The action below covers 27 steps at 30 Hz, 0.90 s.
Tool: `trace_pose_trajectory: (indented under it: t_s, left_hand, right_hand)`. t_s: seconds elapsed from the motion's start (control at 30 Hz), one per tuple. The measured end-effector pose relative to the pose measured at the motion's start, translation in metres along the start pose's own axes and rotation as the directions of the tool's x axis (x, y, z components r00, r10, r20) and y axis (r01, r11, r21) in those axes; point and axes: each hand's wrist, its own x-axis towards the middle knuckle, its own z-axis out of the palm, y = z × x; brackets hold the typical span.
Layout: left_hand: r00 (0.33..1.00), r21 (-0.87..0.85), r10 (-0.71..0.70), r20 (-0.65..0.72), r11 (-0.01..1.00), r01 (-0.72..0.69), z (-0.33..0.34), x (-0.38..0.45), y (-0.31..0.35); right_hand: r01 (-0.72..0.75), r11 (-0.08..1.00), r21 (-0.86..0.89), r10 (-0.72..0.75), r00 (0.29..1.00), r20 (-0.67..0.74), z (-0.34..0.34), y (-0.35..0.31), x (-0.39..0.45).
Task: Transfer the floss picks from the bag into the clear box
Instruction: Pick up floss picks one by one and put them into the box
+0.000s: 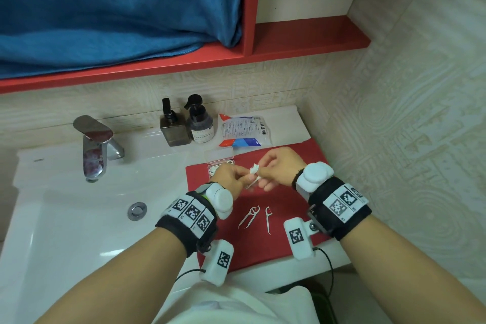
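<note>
The floss pick bag (243, 130) lies flat on the counter against the wall, behind a red mat (289, 244). The clear box (219, 156) sits open at the mat's far left corner, with white picks inside; my left hand partly hides it. My left hand (228, 179) and my right hand (278, 168) meet above the mat and together pinch a small bunch of white floss picks (254, 173). Three loose floss picks (256, 216) lie on the mat just below my hands.
A white sink with a drain (136, 210) and a chrome faucet (96, 147) fills the left side. Two dark pump bottles (188, 123) stand left of the bag. A red shelf (310, 34) holding a blue towel (118, 8) hangs above the counter.
</note>
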Motion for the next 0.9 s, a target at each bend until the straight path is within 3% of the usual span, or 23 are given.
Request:
trace_pose_trajectory:
  t_s: [0.17,0.27,0.47,0.7,0.9]
  left_hand:
    - [1.0,-0.079,-0.02,-0.024,0.997,0.018,-0.003,0.001,0.007]
    - [0.999,-0.145,-0.03,-0.018,0.989,0.027,-0.007,0.001,0.008]
    - [0.998,-0.235,-0.014,0.06,0.972,0.028,-0.006,-0.008,0.012]
    - [0.992,-0.461,-0.105,0.07,0.878,0.126,-0.011,-0.009,0.019]
    - [0.985,-0.42,-0.155,0.071,0.892,0.17,-0.011,-0.01,0.017]
  right_hand:
    - [-0.043,0.953,0.298,0.047,0.999,-0.004,-0.005,-0.001,-0.002]
    - [-0.01,0.914,0.405,0.0,1.0,0.025,-0.006,0.001,-0.002]
    - [0.08,0.94,0.331,-0.073,0.997,-0.035,0.001,0.006,-0.003]
    - [0.186,0.912,0.365,-0.143,0.98,-0.141,0.012,0.003,0.0]
    - [0.201,0.964,0.175,-0.168,0.968,-0.186,0.016,0.007,0.004]
